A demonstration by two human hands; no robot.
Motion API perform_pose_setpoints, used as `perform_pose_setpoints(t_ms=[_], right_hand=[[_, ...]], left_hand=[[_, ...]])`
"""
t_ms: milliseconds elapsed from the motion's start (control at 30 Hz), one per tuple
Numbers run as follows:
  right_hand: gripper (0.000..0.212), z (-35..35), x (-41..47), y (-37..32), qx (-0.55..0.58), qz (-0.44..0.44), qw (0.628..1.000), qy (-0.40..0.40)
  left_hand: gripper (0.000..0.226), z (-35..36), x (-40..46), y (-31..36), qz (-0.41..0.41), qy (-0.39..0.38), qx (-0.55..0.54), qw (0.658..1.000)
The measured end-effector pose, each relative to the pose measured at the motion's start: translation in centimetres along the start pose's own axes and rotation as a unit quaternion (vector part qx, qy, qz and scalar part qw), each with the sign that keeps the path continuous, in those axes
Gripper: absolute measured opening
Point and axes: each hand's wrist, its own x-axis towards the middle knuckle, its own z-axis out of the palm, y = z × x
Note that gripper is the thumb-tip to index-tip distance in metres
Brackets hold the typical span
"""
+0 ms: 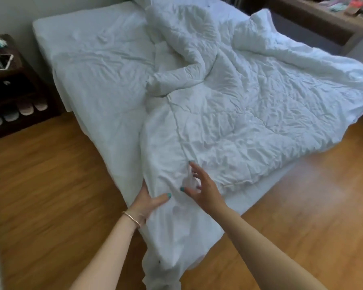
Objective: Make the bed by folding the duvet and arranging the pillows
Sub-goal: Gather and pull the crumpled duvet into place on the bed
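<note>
Head view showed the left hand (pixel 148 198) gripping the crumpled duvet (pixel 228 114) at the bed's (pixel 88 59) near corner, right hand (pixel 199 185) released above it; folding had barely begun, and it likely needed a second grip.

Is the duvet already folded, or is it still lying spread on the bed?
Not folded: the duvet lies crumpled across the bed, one corner hanging off.

The bed (pixel 88 65) fills the middle of the frame. A crumpled white duvet (pixel 249 114) lies on its right half, and a pillow (pixel 139 0) lies at the top edge.
</note>
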Motion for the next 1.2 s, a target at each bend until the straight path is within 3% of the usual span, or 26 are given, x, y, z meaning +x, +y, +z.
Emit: perform_pose_setpoints(t_ms=[133, 233, 300, 400, 533, 600, 633, 667, 733, 800, 933, 1067, 1200], right_hand=[[0.07, 1.0, -1.6, 1.6, -0.056, 0.054, 0.996, -0.032], [0.072, 1.5, -7.3, 3.5, -0.046, 0.08, 0.995, -0.031], [0.084, 1.8, -11.2, 4.5, -0.006, 0.059, 0.992, -0.111], [0.116, 2.9, -15.3, 4.8, -0.017, 0.014, 0.982, -0.189], [0.137, 3.6, -17.2, 3.9, -0.037, -0.037, 0.996, -0.072], [0.129, 3.4, -16.7, 2.6, -0.042, -0.077, 0.996, -0.023], [0.114, 3.3, -16.2, 2.0, -0.044, -0.088, 0.995, -0.018], [0.095, 3.3, -15.7, 1.5, -0.048, -0.087, 0.995, -0.015], [0.076, 3.1, -15.4, 0.7, -0.062, -0.065, 0.996, -0.003], [0.075, 2.6, -15.7, 0.6, -0.063, -0.043, 0.997, 0.006], [0.073, 1.0, -18.6, -0.6, -0.052, -0.026, 0.998, -0.02], [0.072, 1.9, -22.9, -2.6, -0.151, -0.024, 0.981, -0.118], [0.073, 7.0, -27.0, -5.5, -0.186, 0.028, 0.959, -0.211]], left_hand=[[0.098, 1.1, -1.5, -5.3, -0.01, 0.086, -0.02, 0.996], [0.106, 2.1, -4.2, -8.4, -0.02, 0.089, -0.043, 0.995], [0.108, 3.1, -6.2, -10.2, 0.009, 0.074, 0.029, 0.997], [0.084, 4.2, -8.0, -10.9, 0.067, 0.095, 0.092, 0.989], [0.056, 6.5, -9.8, -7.2, 0.023, 0.11, -0.098, 0.989], [0.039, 7.6, -10.6, -5.7, 0.009, 0.073, -0.177, 0.981], [0.036, 8.0, -11.2, -5.3, 0.014, 0.052, -0.208, 0.977], [0.041, 8.1, -11.8, -5.4, 0.03, 0.043, -0.202, 0.978], [0.062, 7.9, -12.6, -6.2, 0.092, 0.055, -0.08, 0.991], [0.075, 7.7, -13.1, -6.8, 0.129, 0.066, 0.033, 0.989], [0.077, 7.2, -14.6, -6.6, 0.103, 0.049, 0.067, 0.991], [0.07, 5.1, -17.7, -8.2, 0.06, -0.022, 0.093, 0.994], [0.058, 0.6, -20.7, -11.5, -0.003, 0.009, 0.183, 0.983]])
